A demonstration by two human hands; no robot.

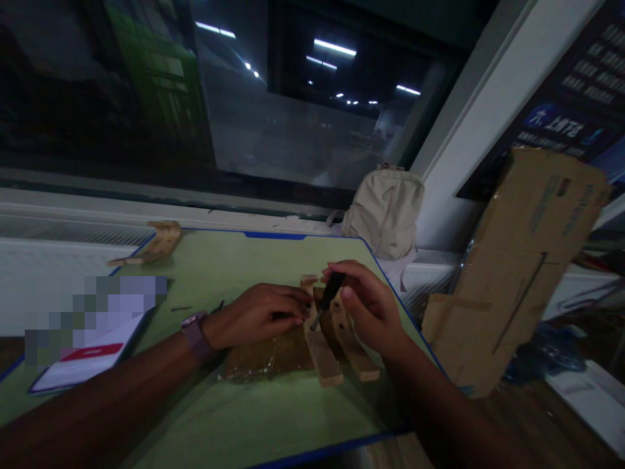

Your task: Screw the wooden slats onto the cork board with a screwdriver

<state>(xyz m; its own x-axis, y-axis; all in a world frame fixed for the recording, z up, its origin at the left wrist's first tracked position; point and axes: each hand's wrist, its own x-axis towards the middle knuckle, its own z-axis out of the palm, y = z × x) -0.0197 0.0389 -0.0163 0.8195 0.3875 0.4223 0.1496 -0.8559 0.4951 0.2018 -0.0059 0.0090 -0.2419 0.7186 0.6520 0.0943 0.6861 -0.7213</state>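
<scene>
- The screwdriver (328, 294) stands tilted near the middle of the green tabletop (234, 417). Its black handle is up and its thin shaft points down toward 7 o'clock. The tip meets the wood in deep shadow (the exact contact is too dark to read).
- The right hand (368, 309) has its fingers clamped on the handle, thumb and fingertips closed around it.
- The left hand (258, 316) lies just at 9 o'clock of the shaft, fingers stretched together over the wood. I cannot tell whether they pinch anything small beneath them. A watch (194, 335) sits on that wrist.
- Two pale wooden slats (325, 358) run out from under the hands toward 5 o'clock, their upper ends hidden.
- A brown board in clear wrap (266, 359) lies against the slats at 8 o'clock, partly under the left hand.
- Further out, a booklet (88, 365) lies at 8 o'clock below a blurred patch, and a wooden frame (156, 244) at 10 o'clock.
- A beige bag (385, 208) sits at 1 o'clock, and a cardboard box (527, 260) at 3 o'clock, off the tabletop.
</scene>
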